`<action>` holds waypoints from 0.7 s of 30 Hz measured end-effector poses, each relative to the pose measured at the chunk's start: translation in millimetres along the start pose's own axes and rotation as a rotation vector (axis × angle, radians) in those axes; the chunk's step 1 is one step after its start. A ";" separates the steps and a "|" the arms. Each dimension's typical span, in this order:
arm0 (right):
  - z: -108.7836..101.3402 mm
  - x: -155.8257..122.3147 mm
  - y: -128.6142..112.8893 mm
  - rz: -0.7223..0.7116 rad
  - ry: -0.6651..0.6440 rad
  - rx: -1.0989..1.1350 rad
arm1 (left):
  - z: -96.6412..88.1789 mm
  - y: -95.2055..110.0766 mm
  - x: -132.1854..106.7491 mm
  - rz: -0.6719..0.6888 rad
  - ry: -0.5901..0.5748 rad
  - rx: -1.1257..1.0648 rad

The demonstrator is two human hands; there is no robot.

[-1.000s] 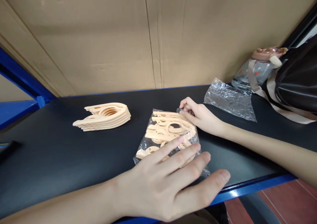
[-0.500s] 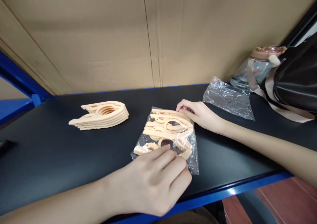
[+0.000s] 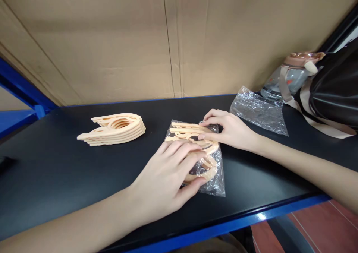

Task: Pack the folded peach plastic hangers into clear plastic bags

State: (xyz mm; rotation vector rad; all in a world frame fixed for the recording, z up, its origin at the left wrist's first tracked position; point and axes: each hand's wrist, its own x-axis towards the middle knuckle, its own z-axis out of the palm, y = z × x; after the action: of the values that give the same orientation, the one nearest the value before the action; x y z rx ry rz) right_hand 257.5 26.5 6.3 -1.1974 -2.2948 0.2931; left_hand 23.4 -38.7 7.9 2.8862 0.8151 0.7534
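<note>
A clear plastic bag [image 3: 219, 187] lies flat on the black table, holding several cream plastic folding hangers [image 3: 208, 174]. Over its lower left part rests my left hand [image 3: 165, 178], fingers stretched across the bag and the thumb apart near the bottom hanger. My right hand [image 3: 231, 128] touches the bag's upper right side, with its thumb and fingertips spread over the hangers. Both hands are open, and my left hand hides part of the bag's contents. To the left stands a neat stack of matching folded hangers [image 3: 117, 128], clear of both hands.
A crumpled clear bag [image 3: 258, 111] lies on the table [image 3: 56, 163] beyond my right forearm. Behind it are a water bottle with a strap [image 3: 293, 76] and a dark bag [image 3: 335, 85] on the right. Cardboard [image 3: 112, 44] walls off the back.
My left hand has moved up over the bagged hangers and its curled fingers have spread out. My right hand's thumb and fingers have opened apart at the bag's upper right side.
</note>
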 end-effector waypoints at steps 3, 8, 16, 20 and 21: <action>-1.2 -1.9 -4.8 0.010 -0.034 -0.061 | -1.4 -3.5 1.1 0.003 -0.038 -0.031; -0.5 -3.2 -4.8 0.070 -0.100 0.029 | -2.1 -7.2 1.0 0.056 0.011 -0.033; -1.3 -3.6 -4.5 0.059 -0.099 0.072 | -3.2 -8.3 0.0 0.145 0.039 0.026; -1.1 -3.1 -5.0 0.064 -0.101 0.067 | -3.7 -8.4 -0.3 0.151 0.014 0.044; -1.0 -3.0 -4.8 0.061 -0.102 0.064 | -3.9 -8.5 -0.6 0.146 -0.002 0.044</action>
State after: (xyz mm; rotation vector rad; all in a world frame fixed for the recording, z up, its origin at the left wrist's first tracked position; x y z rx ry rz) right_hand 256.1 21.2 8.1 -1.2483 -2.3190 0.4566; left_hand 17.1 -32.0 9.6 3.0120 0.6334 0.7546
